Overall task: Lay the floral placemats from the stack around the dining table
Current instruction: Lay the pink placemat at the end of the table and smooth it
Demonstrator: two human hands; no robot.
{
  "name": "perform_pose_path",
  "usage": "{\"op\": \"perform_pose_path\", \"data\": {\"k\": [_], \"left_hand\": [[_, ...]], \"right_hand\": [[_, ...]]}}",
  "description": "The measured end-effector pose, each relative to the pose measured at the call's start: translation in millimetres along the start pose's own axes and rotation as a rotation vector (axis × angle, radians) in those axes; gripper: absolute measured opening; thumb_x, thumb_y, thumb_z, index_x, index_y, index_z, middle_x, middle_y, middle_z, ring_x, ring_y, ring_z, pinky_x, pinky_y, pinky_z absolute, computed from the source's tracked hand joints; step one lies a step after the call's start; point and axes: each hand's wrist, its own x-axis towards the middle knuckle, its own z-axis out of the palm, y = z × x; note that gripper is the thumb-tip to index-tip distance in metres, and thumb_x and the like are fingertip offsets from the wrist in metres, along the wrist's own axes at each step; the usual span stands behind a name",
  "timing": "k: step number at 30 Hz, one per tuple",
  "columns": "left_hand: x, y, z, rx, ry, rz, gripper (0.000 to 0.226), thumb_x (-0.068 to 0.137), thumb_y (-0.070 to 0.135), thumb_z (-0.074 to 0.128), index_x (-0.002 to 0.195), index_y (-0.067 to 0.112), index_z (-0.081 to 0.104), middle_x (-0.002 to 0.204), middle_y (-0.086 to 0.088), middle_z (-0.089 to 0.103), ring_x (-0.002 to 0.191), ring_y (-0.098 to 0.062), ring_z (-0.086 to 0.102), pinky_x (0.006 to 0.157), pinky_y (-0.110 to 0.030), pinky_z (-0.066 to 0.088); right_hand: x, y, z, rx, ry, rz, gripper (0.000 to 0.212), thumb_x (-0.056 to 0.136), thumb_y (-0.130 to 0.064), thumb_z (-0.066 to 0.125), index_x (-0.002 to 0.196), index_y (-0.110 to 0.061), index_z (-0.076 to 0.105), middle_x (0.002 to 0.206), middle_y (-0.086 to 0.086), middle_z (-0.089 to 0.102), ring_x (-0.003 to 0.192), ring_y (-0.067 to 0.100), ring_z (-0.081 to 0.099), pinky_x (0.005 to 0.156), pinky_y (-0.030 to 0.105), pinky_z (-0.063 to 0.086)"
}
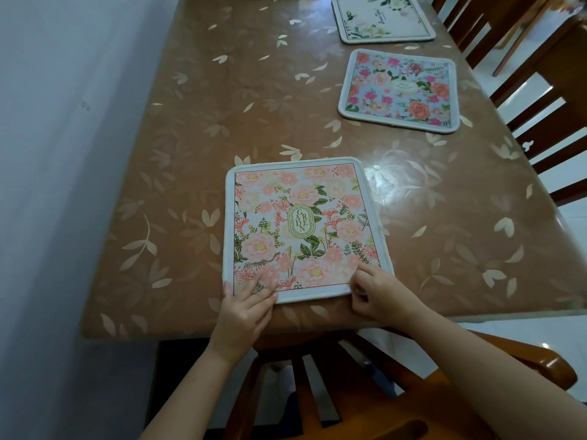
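Placemats [305, 230] number four; left grip [244, 308] spread on nearest, right grip [379, 296] pinching it.

Dim, soft indoor light here, nothing harsh. The brightest patch is over on the right, where the pale floor [571, 179] shows white between the slats of the chairs [559, 58], so light is coming in from that side. The wall [63, 185] on the left drops into flat grey-blue shade. There's a hazy sheen on the glossy table [397, 185] cover just right of the near placemat [301, 223], washing out the leaf pattern, and a small glint on the chair arm [544, 346]. Shadows are faint and soft-edged. The near placemat reads crisp, its lettering legible. The fingers [265, 277] of the left hand [244, 312] smear a little. A wide-angle bend bows the table edges, and the top right corner goes blurry.
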Motion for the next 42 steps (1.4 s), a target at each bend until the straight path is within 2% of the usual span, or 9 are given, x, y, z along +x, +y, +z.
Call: {"op": "perform_pose_path", "data": {"k": [3, 11, 16, 18, 20, 22, 26, 34, 42], "left_hand": [[-2, 0, 2, -0.048, 0.014, -0.053, 0.049, 0.097, 0.033, 0.029, 0.093, 0.007, 0.071, 0.107, -0.008, 0.068, 0.111, -0.037, 0.053, 0.083, -0.074, 0.026], [-3, 0, 4, -0.056, 0.014, -0.066, 0.047, 0.096, 0.033, 0.033, 0.09, 0.007, 0.071, 0.105, -0.008, 0.069, 0.111, -0.036, 0.054, 0.087, -0.073, 0.022], [2, 1, 4, -0.07, -0.082, -0.113, 0.036, 0.085, 0.027, 0.045, 0.109, 0.009, 0.064, 0.126, -0.011, 0.055, 0.123, -0.031, 0.043, 0.092, -0.067, 0.03], [8, 6, 7, 0.006, -0.204, -0.144, 0.047, 0.088, 0.035, 0.036, 0.128, 0.013, 0.047, 0.139, -0.01, 0.04, 0.13, -0.032, 0.032, 0.095, -0.068, 0.026], [18, 12, 13, 0.139, -0.344, -0.179, 0.056, 0.089, 0.046, 0.027, 0.137, 0.019, 0.03, 0.146, -0.007, 0.028, 0.133, -0.036, 0.024, 0.096, -0.069, 0.019], [30, 17, 21, 0.219, -0.444, -0.226, 0.063, 0.087, 0.057, 0.017, 0.141, 0.025, 0.016, 0.15, -0.005, 0.014, 0.136, -0.037, 0.011, 0.099, -0.067, 0.008], [53, 14, 44, 0.2, -0.468, -0.313, 0.063, 0.082, 0.063, 0.004, 0.135, 0.04, -0.02, 0.148, 0.003, -0.023, 0.135, -0.027, -0.025, 0.104, -0.063, -0.006], [88, -18, 48, 0.181, -0.377, -0.529, 0.057, 0.084, 0.058, 0.004, 0.134, 0.043, -0.021, 0.148, 0.01, -0.024, 0.134, -0.013, -0.026, 0.105, -0.061, -0.006], [60, -13, 33, 0.224, -0.371, -0.605, 0.06, 0.08, 0.058, -0.008, 0.134, 0.036, -0.022, 0.147, 0.006, -0.023, 0.136, -0.015, -0.023, 0.109, -0.053, -0.003]], "right_hand": [[-3, -2, 2, -0.016, -0.016, -0.027, 0.017, 0.06, 0.013, 0.064, 0.063, 0.002, 0.052, 0.06, 0.019, 0.054, 0.052, 0.029, 0.05, 0.051, 0.025, 0.033], [-4, -3, 4, -0.062, -0.023, -0.069, 0.02, 0.058, 0.011, 0.069, 0.062, 0.0, 0.052, 0.06, 0.015, 0.055, 0.053, 0.026, 0.052, 0.047, 0.025, 0.04], [-3, 2, 5, -0.122, -0.053, -0.05, 0.023, 0.072, -0.014, 0.069, 0.092, -0.005, 0.06, 0.098, 0.016, 0.061, 0.09, 0.033, 0.057, 0.077, 0.043, 0.053], [-3, 7, 14, -0.156, -0.113, 0.0, 0.041, 0.083, -0.029, 0.058, 0.121, -0.015, 0.052, 0.136, 0.016, 0.046, 0.126, 0.036, 0.039, 0.103, 0.054, 0.033], [-1, 8, 22, -0.229, -0.19, 0.031, 0.053, 0.09, -0.048, 0.031, 0.139, -0.028, 0.028, 0.151, 0.006, 0.014, 0.139, 0.033, 0.007, 0.109, 0.057, 0.005], [4, 7, 28, -0.325, -0.215, 0.031, 0.062, 0.085, -0.061, 0.016, 0.141, -0.032, 0.018, 0.151, 0.008, 0.01, 0.137, 0.037, 0.004, 0.104, 0.064, 0.003], [25, 6, 35, -0.328, -0.226, 0.086, 0.076, 0.076, -0.075, 0.016, 0.14, -0.038, 0.002, 0.153, 0.002, -0.001, 0.138, 0.034, -0.01, 0.102, 0.066, -0.004], [75, 37, 33, -0.327, -0.123, 0.258, 0.068, 0.084, -0.066, 0.025, 0.135, -0.04, -0.013, 0.149, -0.008, -0.017, 0.138, 0.017, -0.018, 0.106, 0.062, -0.007], [45, 37, 35, -0.284, -0.061, 0.327, 0.066, 0.08, -0.065, 0.005, 0.137, -0.036, -0.011, 0.15, -0.002, -0.015, 0.138, 0.021, -0.017, 0.105, 0.048, -0.018]]}}
